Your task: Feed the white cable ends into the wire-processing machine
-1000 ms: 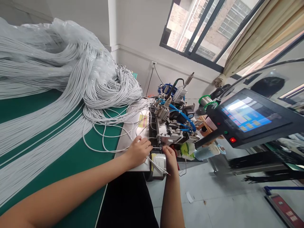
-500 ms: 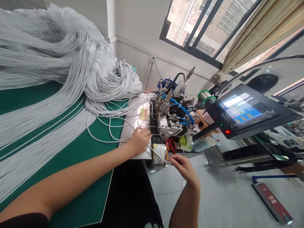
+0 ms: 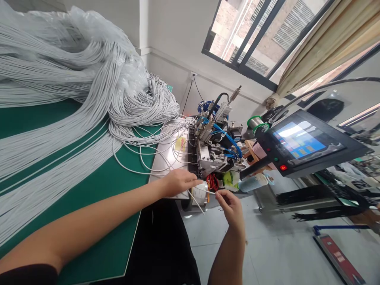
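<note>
My left hand is over the right part of the white machine plate, thumb and fingers closed on a thin white cable. From there the cable runs right to my right hand, whose thumb and forefinger pinch it close to its end. A second white cable slants down below my left hand, its free end past a silver motor-like cylinder. Several more cables loop across the plate from a large bundle. Their tips reach the edge of a machine with clamps and blue tubes.
Long rows of white cables lie on the green tabletop. Beyond the machine are red-handled scissors, a solder wire spool and a touchscreen panel on an arm. A person's hand shows at the far right edge.
My left hand has moved slightly right and down, toward my right hand. The right hand has risen a little and now pinches a cable, while another cable end hangs free below.
</note>
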Tool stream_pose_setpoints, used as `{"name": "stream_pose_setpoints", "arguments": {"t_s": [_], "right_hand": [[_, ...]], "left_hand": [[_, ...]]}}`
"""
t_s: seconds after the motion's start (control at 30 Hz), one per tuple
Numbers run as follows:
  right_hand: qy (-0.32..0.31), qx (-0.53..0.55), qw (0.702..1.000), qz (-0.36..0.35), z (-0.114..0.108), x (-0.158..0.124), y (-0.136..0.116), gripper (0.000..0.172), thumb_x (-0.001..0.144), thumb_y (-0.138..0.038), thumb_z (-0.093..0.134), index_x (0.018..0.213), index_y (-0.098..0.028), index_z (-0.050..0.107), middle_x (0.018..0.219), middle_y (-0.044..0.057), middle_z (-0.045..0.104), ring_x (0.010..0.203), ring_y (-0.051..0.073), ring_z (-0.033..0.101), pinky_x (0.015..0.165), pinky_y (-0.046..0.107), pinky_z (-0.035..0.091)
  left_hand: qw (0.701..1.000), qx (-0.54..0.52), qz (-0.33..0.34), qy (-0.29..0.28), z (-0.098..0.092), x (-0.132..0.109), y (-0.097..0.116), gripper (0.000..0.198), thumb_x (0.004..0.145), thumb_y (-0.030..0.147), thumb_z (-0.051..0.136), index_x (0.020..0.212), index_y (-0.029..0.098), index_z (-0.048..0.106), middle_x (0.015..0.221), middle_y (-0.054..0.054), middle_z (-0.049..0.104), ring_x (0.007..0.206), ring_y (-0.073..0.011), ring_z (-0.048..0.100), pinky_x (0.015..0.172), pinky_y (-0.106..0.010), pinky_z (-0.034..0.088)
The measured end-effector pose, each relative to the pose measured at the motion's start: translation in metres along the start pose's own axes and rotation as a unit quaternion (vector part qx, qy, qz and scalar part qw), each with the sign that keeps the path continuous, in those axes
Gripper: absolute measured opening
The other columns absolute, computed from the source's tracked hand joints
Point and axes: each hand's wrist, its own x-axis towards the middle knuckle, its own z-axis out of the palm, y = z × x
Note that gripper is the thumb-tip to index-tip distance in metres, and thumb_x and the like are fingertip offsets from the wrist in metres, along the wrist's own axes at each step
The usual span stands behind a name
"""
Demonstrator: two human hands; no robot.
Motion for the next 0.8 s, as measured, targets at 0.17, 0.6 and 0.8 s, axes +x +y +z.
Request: {"name": "stream_pose_setpoints", "arguments": {"t_s": [0.17, 0.6, 0.8], "right_hand": [[0.076, 0.108, 0.991, -0.005, 0.020, 0.020, 0.005, 0.024, 0.083, -0.042, 0.062, 0.079, -0.018, 0.061, 0.065, -0.001, 0.052, 0.056, 0.012, 0.043, 0.051, 0.024, 0.034], [0.083, 0.143, 0.986, -0.019, 0.051, 0.055, 0.010, 0.026, 0.083, -0.041, 0.061, 0.072, -0.018, 0.059, 0.060, -0.003, 0.047, 0.053, 0.011, 0.039, 0.050, 0.023, 0.030], [0.045, -0.031, 0.998, -0.033, 0.045, 0.068, 0.016, 0.025, 0.080, -0.038, 0.060, 0.067, -0.016, 0.061, 0.059, -0.002, 0.050, 0.057, 0.014, 0.042, 0.056, 0.025, 0.032]], "left_hand": [[0.999, 0.018, 0.044, 0.026, -0.001, -0.003, 0.003, 0.038, 0.095, 0.014, 0.036, 0.130, 0.022, 0.049, 0.079, -0.001, 0.064, 0.063, -0.0112, 0.057, 0.058, -0.022, 0.045], [0.993, 0.007, -0.100, -0.062, 0.001, 0.002, 0.001, 0.054, 0.074, 0.005, 0.049, 0.126, 0.020, 0.052, 0.075, -0.002, 0.062, 0.074, -0.0196, 0.056, 0.064, -0.030, 0.042], [0.987, 0.024, -0.137, -0.085, 0.000, 0.005, 0.003, 0.045, 0.078, 0.009, 0.051, 0.121, 0.021, 0.057, 0.082, -0.004, 0.062, 0.082, -0.0218, 0.055, 0.071, -0.034, 0.039]]}}
